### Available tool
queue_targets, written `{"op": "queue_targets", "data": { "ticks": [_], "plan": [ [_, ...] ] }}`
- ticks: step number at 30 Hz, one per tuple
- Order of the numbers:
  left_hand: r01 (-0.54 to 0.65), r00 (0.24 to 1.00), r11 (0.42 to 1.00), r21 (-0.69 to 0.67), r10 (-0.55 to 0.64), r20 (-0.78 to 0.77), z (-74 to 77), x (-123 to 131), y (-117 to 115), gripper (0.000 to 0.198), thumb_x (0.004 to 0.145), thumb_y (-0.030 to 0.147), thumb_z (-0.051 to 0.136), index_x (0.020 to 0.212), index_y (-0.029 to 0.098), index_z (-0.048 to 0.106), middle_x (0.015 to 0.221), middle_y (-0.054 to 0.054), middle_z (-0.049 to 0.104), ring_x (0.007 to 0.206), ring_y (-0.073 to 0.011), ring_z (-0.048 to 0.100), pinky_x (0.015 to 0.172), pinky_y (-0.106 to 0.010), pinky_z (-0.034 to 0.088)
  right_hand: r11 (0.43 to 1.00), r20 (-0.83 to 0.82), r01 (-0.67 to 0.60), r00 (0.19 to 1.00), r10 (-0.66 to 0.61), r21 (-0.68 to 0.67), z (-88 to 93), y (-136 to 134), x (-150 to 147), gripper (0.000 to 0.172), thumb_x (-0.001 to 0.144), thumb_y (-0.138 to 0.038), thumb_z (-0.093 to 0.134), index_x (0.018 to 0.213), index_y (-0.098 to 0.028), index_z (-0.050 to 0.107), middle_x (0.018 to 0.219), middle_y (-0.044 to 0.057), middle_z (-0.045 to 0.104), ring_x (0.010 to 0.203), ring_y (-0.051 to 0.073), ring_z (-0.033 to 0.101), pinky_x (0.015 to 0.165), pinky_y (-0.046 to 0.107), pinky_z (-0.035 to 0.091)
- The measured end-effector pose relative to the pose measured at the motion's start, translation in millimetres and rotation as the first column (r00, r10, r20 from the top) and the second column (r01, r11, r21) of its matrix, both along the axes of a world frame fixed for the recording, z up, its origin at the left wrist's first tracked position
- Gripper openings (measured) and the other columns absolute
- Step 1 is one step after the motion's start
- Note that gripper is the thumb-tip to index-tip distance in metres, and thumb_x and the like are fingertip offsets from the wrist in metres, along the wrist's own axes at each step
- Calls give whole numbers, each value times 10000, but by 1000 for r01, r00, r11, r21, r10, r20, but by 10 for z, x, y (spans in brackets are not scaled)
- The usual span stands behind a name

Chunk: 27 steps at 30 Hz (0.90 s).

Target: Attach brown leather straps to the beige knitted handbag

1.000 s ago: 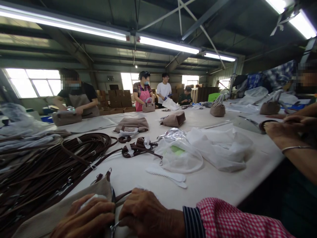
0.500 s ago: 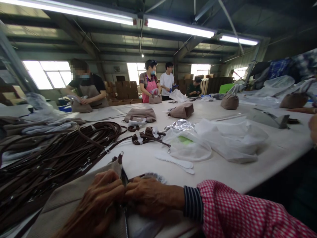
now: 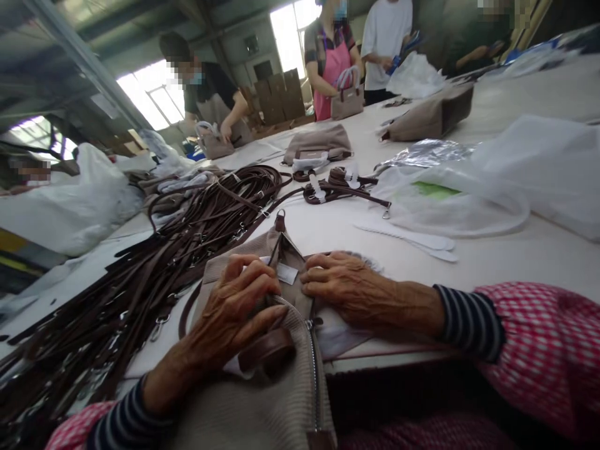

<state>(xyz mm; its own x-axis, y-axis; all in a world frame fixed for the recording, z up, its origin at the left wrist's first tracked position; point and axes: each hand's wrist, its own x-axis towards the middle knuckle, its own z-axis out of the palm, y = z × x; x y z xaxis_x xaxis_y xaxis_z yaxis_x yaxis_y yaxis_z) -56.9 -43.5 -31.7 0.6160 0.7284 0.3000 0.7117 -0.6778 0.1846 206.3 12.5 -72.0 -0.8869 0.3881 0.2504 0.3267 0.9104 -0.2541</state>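
Observation:
A taupe ribbed handbag (image 3: 262, 406) lies at the table's front edge, its zipper (image 3: 315, 369) part open. My left hand (image 3: 239, 300) is closed on one side of the opening, with a brown handle (image 3: 269, 350) below its fingers. Fingers of my right hand (image 3: 347, 287) grip the opposite edge, so the mouth is spread. Between them a small white label (image 3: 287, 274) shows inside. The zip pull (image 3: 316, 322) sits just below the gap. At the bag's far end a brown tab carries a metal ring (image 3: 280, 215).
Brown straps (image 3: 187, 250) with metal clips are heaped to the left. White strips (image 3: 407, 237) and clear plastic bags (image 3: 469, 200) lie to the right. Other handbags (image 3: 319, 144) stand farther back, where several people work across the white table (image 3: 323, 225).
The view has turned left and down. My hands, close together before, have moved apart, and the bag's mouth between them is now spread wide, showing the label inside.

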Motion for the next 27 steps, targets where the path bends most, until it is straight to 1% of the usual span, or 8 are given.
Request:
{"op": "queue_targets", "data": {
  "ticks": [2,5,7,10,13,17,22,27],
  "plan": [
    [27,997,1000,10,-27,67,-31,11,20,242,1055,415,583,989,198,667,1101,-63,642,1169,-269,482,1067,-442,415,999,57,13,998,-10,-38,91,61,-56,162,979,-59,546,987,-147,682,1044,70,704,1003,199,594,979,326,452],
    [12,986,1000,-4,-11,167,-15,16,63,220,1039,357,583,908,189,638,1062,-62,634,1106,-253,508,1033,-422,417,983,59,171,984,-168,-66,190,190,-189,164,1047,-147,512,1105,-153,664,955,55,688,875,186,609,818,305,451],
    [-34,975,999,18,29,222,-5,16,76,231,1033,322,561,852,188,612,1026,-61,630,1076,-248,512,1008,-424,417,979,37,202,979,-200,-38,208,262,-303,167,1045,-179,539,1170,-146,644,1015,64,691,886,184,618,784,302,437],
    [-114,958,990,86,87,274,-16,25,70,261,1037,270,522,799,192,594,951,-54,635,1028,-238,520,979,-429,417,985,79,168,982,-170,30,190,317,-467,177,1033,-268,603,1104,-117,663,1119,99,682,913,198,622,735,315,422],
    [-146,947,977,155,93,309,-36,51,63,293,1029,236,551,741,192,582,873,-41,634,967,-221,528,948,-419,424,977,141,209,967,-214,50,165,328,-572,202,1047,-280,567,1053,-117,686,1128,110,679,867,199,618,672,322,393],
    [-168,930,969,182,95,354,-46,86,74,338,1016,249,595,684,191,576,831,-33,636,932,-212,532,924,-402,444,965,121,263,958,-261,4,154,343,-604,136,1001,-182,563,1059,-126,673,1179,113,673,890,186,614,682,307,398],
    [-208,915,954,216,112,387,-49,89,85,353,1023,255,586,675,196,588,788,-24,653,897,-205,543,923,-397,452,947,120,312,946,-302,-74,163,343,-608,112,979,-188,593,1052,-145,665,1145,100,694,956,200,632,742,298,430],
    [-211,929,954,214,128,347,-47,135,137,338,1033,248,571,702,194,620,805,-34,662,928,-207,537,909,-375,464,949,102,311,947,-304,-56,140,343,-582,184,1018,-274,595,1126,-138,658,1149,125,722,1006,231,674,800,307,466]
  ]
}}
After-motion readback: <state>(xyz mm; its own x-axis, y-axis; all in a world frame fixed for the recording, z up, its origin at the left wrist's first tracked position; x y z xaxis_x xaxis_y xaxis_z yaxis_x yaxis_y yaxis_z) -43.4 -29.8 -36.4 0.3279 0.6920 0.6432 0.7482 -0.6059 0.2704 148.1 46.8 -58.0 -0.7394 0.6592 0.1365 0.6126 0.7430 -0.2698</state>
